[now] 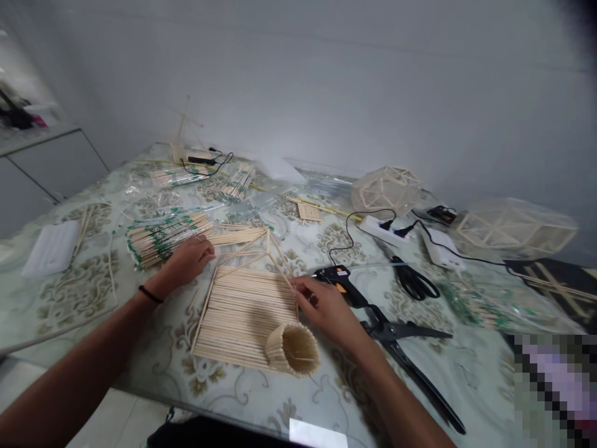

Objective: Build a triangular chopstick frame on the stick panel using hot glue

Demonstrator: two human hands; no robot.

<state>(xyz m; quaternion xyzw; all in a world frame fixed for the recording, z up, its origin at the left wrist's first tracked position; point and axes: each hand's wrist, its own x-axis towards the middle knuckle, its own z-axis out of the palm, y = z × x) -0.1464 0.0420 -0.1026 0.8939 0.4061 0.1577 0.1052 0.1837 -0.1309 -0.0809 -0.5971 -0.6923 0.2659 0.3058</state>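
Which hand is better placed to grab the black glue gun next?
Your right hand, probably: it's beside the glue gun, though apparently touching a thin pale wooden stick. Your left hand is farther, beside green-tipped wooden sticks.

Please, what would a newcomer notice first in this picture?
Probably the flat panel of wooden sticks between the left hand and right hand, with a round stick cup at its near right corner. Next come the black shears beside the right forearm, and the faceted stick frames near the wall.
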